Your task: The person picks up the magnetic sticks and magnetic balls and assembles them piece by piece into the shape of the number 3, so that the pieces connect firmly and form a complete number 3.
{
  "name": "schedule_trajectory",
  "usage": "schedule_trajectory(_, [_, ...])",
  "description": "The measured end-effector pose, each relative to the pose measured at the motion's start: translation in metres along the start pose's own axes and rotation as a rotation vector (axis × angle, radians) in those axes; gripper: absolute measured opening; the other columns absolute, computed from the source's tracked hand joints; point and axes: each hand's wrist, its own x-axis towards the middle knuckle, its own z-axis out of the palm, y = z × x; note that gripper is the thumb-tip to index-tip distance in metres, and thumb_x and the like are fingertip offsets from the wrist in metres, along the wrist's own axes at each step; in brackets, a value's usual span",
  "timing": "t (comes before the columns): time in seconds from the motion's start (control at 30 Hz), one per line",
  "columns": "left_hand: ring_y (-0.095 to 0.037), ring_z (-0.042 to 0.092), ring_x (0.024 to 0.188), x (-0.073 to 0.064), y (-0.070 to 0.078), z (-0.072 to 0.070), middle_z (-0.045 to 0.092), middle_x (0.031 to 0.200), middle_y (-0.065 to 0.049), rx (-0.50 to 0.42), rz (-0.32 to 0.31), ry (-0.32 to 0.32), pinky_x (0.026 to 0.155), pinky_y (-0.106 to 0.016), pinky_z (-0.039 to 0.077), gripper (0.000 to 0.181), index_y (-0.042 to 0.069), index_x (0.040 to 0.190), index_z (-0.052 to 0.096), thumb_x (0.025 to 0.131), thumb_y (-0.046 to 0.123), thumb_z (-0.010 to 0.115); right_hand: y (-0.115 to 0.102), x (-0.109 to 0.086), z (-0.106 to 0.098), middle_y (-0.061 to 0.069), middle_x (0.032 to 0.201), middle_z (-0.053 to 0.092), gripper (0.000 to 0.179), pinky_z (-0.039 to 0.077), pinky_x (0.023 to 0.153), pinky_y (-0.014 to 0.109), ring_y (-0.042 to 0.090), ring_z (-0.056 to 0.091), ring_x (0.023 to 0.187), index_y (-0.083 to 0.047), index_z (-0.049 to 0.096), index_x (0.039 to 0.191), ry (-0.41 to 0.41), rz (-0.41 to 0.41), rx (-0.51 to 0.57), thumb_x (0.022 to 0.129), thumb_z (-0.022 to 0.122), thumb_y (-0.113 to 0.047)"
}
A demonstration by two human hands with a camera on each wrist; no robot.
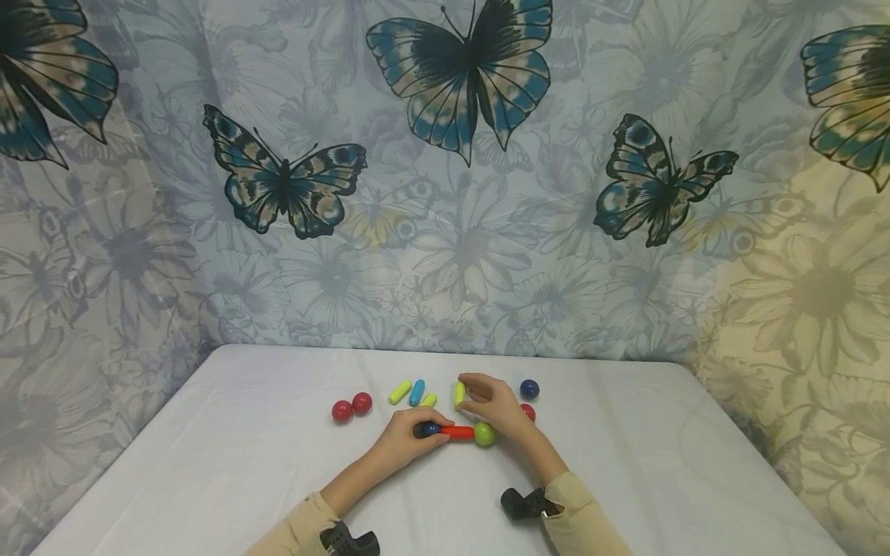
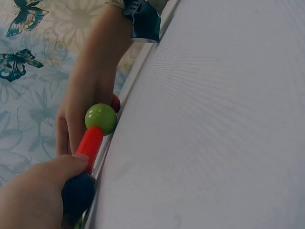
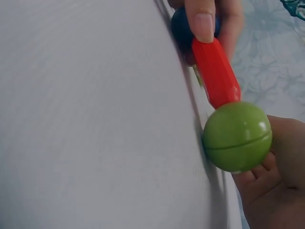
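My left hand (image 1: 410,432) grips a dark blue ball (image 1: 429,429) joined to a red toy rod (image 1: 458,433), its thumb lying at the rod's near end. At the rod's other end sits a shiny green ball (image 3: 238,137) with a seam line round it. Just beyond that ball, my right hand (image 1: 494,405) has thumb and forefinger at the two ends of a yellow-green rod (image 1: 460,395). In the right wrist view the green ball partly covers the right hand (image 3: 281,176), and that rod is hidden.
Two red balls (image 1: 351,407) lie at the left. Behind the left hand are a yellow-green rod (image 1: 399,392), a blue rod (image 1: 417,393) and another yellow-green rod (image 1: 429,400). Right of the right hand are a dark blue ball (image 1: 530,388) and a partly covered red ball (image 1: 529,412). White cloth covers the table (image 1: 660,463).
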Motion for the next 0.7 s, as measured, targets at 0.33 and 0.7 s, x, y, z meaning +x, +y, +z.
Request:
schedule_trajectory(0.33, [-0.017, 0.066, 0.108, 0.001, 0.000, -0.004, 0.074, 0.106, 0.003, 0.011, 0.016, -0.011, 0.100, -0.028, 0.050, 0.020, 0.021, 0.107, 0.073, 0.087, 0.025, 0.073, -0.001, -0.012, -0.012, 0.022, 0.140, 0.054, 0.052, 0.044, 0.108, 0.039, 0.036, 0.050, 0.133, 0.001, 0.053, 0.135, 0.012, 0.004, 0.084, 0.087, 0.071, -0.007])
schedule_trajectory(0.7, [-0.018, 0.066, 0.108, 0.001, 0.001, -0.002, 0.074, 0.107, 0.003, -0.022, -0.029, -0.017, 0.098, -0.026, 0.050, 0.019, 0.020, 0.106, 0.073, 0.087, 0.019, 0.074, -0.007, -0.020, -0.021, 0.021, 0.140, 0.054, 0.052, 0.044, 0.108, 0.038, 0.036, 0.050, 0.134, 0.001, 0.053, 0.135, 0.005, 0.013, 0.062, 0.087, 0.071, -0.008])
